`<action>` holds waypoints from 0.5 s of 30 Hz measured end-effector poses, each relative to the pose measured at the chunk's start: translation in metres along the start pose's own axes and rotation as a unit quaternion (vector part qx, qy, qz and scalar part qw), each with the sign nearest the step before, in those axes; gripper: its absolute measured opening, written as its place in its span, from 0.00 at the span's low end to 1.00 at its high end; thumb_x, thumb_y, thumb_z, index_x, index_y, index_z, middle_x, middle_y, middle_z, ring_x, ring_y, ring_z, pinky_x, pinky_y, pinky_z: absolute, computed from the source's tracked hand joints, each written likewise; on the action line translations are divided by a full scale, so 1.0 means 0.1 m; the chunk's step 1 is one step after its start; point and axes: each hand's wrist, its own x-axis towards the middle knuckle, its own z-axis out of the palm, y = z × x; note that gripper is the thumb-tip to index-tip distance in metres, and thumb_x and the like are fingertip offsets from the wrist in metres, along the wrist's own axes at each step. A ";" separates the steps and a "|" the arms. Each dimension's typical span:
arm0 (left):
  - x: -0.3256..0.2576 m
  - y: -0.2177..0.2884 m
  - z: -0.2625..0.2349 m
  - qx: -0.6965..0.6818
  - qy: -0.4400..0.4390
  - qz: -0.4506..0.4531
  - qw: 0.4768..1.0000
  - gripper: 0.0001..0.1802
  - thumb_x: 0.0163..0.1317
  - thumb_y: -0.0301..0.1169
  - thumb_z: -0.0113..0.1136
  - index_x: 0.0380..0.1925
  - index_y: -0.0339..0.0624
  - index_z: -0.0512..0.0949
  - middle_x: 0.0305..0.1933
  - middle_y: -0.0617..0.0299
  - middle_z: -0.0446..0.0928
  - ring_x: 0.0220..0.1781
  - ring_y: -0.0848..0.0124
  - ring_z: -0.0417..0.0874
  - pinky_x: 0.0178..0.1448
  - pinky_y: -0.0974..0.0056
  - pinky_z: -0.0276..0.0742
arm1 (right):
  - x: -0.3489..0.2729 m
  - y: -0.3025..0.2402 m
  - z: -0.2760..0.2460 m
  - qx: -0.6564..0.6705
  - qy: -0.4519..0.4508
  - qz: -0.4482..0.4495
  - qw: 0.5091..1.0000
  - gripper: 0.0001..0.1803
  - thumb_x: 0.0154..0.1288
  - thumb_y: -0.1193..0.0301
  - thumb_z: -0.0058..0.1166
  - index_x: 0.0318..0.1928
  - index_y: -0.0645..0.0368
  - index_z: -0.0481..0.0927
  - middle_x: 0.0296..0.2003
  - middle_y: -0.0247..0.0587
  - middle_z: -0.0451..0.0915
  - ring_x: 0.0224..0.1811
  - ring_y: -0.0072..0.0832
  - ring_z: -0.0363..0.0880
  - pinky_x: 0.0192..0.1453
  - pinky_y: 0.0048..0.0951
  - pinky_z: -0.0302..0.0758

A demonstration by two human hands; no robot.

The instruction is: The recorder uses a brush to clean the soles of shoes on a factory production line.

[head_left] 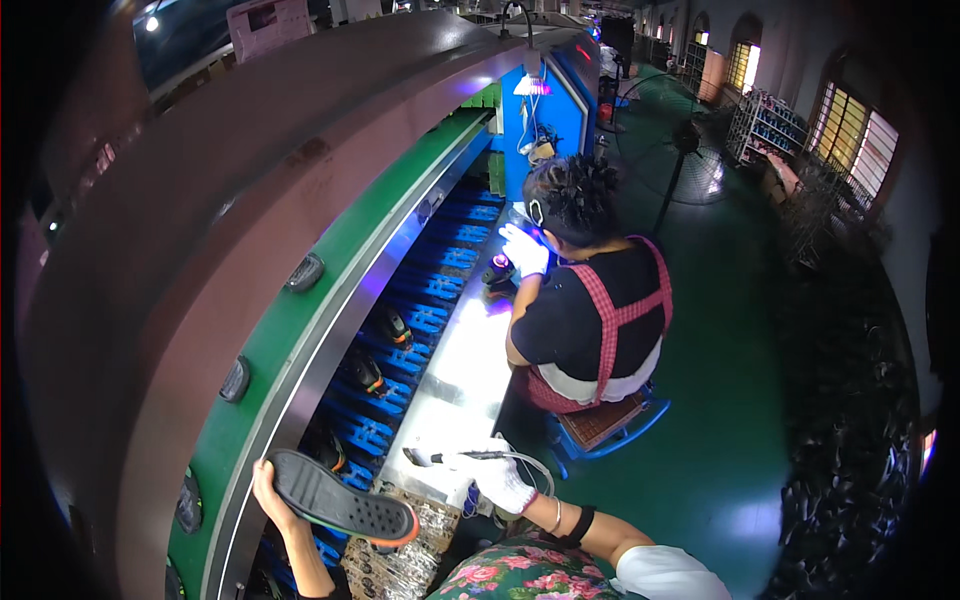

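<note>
My bare left hand (272, 498) grips the toe end of a black shoe sole (335, 497), its fingers closed on the edge. An orange rim shows at the sole's other end, which has small round holes. In my white-gloved right hand (500, 482) is a dark-handled brush (478, 456) with a pale hose running back over the wrist. The brush's dark tip points left, above the bright metal shelf and apart from the sole.
Blue holders (430, 285) carry several dark shoes to the left of the metal shelf (450, 375). Further left, a green conveyor belt (262, 330) bears soles. Ahead, a co-worker (600, 300) sits on a stool (605, 420). A standing fan (686, 137) is beyond.
</note>
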 end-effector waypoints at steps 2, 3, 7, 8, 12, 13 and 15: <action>-0.31 -0.13 -0.18 -0.057 -0.025 -0.141 0.988 0.16 0.68 0.40 0.57 0.43 0.38 0.82 0.43 0.60 0.81 0.43 0.70 0.83 0.52 0.65 0.79 | -0.08 0.06 0.14 -0.003 0.001 -0.064 0.998 0.08 0.66 0.74 0.62 0.43 0.64 0.89 0.36 0.39 0.89 0.37 0.22 0.86 0.42 0.24 0.82; -0.45 -0.19 -0.24 -0.085 -0.065 -0.213 0.971 0.15 0.66 0.40 0.59 0.40 0.40 0.83 0.40 0.60 0.83 0.39 0.70 0.84 0.49 0.65 0.80 | -0.11 0.17 0.18 -0.026 -0.002 -0.115 0.993 0.08 0.66 0.75 0.62 0.42 0.64 0.88 0.36 0.39 0.89 0.37 0.22 0.86 0.42 0.24 0.82; -0.92 -0.67 -0.34 -0.113 -0.070 -0.356 0.925 0.13 0.66 0.41 0.63 0.38 0.44 0.84 0.35 0.65 0.85 0.36 0.70 0.85 0.46 0.64 0.82 | -0.42 -0.46 0.61 -0.055 -0.093 -0.046 0.993 0.09 0.66 0.73 0.64 0.44 0.64 0.88 0.39 0.38 0.90 0.41 0.25 0.86 0.46 0.26 0.82; -1.06 -0.53 -0.17 -0.111 -0.078 -0.391 0.911 0.13 0.66 0.40 0.63 0.41 0.43 0.82 0.39 0.63 0.85 0.39 0.69 0.86 0.47 0.62 0.84 | -0.51 -0.41 0.66 0.024 -0.125 -0.074 0.989 0.11 0.68 0.75 0.61 0.49 0.65 0.87 0.46 0.40 0.88 0.49 0.27 0.86 0.55 0.27 0.82; -1.54 -0.80 -0.29 -0.221 -0.127 -0.430 0.866 0.33 0.69 0.55 0.56 0.59 0.37 0.77 0.57 0.51 0.82 0.57 0.57 0.84 0.63 0.53 0.79 | -0.60 -0.42 0.85 0.058 -0.170 -0.079 0.980 0.15 0.66 0.80 0.63 0.53 0.65 0.86 0.50 0.43 0.87 0.52 0.26 0.85 0.61 0.27 0.81; -1.67 -0.76 -0.26 -0.255 -0.146 -0.428 0.855 0.40 0.68 0.61 0.54 0.63 0.35 0.74 0.61 0.48 0.80 0.61 0.54 0.82 0.67 0.51 0.76 | -0.63 -0.47 0.86 -0.022 -0.163 -0.124 0.979 0.15 0.66 0.79 0.63 0.53 0.64 0.86 0.50 0.42 0.87 0.51 0.24 0.85 0.60 0.27 0.81; -1.88 -0.55 -0.22 -0.359 -0.215 -0.470 0.777 0.57 0.61 0.77 0.46 0.69 0.33 0.68 0.67 0.40 0.74 0.63 0.49 0.80 0.69 0.45 0.74 | -0.62 -0.41 0.88 0.037 -0.178 -0.072 0.981 0.15 0.66 0.78 0.64 0.53 0.63 0.86 0.49 0.41 0.88 0.50 0.24 0.85 0.58 0.27 0.81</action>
